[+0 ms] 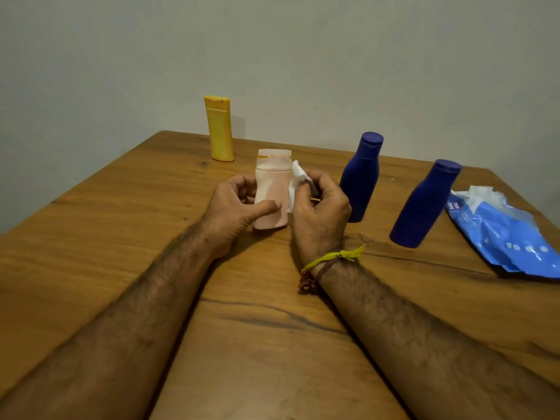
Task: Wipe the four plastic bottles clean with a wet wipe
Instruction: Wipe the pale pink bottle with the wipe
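Observation:
A pale pink bottle (271, 189) stands upright on the wooden table (121, 225) in the middle of the view. My left hand (233, 207) grips its left side, thumb across the front. My right hand (318, 213) holds a crumpled white wet wipe (298, 180) pressed against the bottle's right side. A yellow bottle (218, 128) stands upright behind, near the table's far edge. Two dark blue bottles stand upright to the right, one (360, 177) just beside my right hand and the other (424, 204) further right.
A blue wet wipe pack (500, 234) lies at the right edge of the table, with a white wipe sticking out of its top. A plain wall rises behind the table's far edge. Yellow and brown threads circle my right wrist.

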